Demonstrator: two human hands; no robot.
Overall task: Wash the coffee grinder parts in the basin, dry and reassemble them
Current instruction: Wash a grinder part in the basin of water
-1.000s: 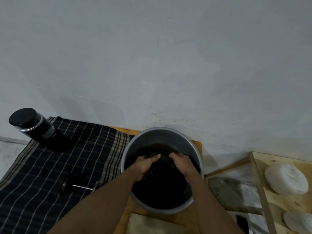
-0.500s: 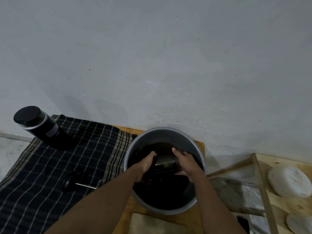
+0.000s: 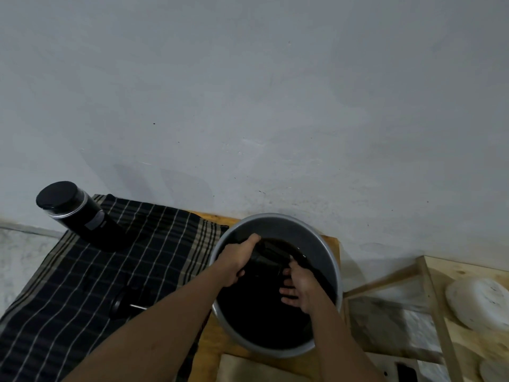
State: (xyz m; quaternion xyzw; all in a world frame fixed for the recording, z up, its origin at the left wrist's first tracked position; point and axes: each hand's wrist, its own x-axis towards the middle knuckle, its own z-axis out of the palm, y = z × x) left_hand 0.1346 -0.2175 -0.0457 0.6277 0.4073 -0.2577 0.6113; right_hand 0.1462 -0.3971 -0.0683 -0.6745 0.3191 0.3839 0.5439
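Washing stage, head view. The metal basin sits on the wooden table at centre right, close to the wall, and holds dark water. The left hand is wrapped around a dark cylindrical grinder part, holding it at the water's surface towards the far side of the basin, presumably so the part can be steadied and turned while staying wet. The right hand is to the right of the part, with its fingers spread and fairly straight and pointing at the part's near end. It looks unclenched and placed to rub or rinse rather than to grasp, though contact is hard to confirm in the dark water. To the left, a checked cloth covers the table and probably serves as the drying area. A black lidded cylinder stands on the cloth's far left corner, and a crank handle lies near its middle, both well apart from the basin and seemingly kept out of the water. A wooden rack with white discs stands at the right.
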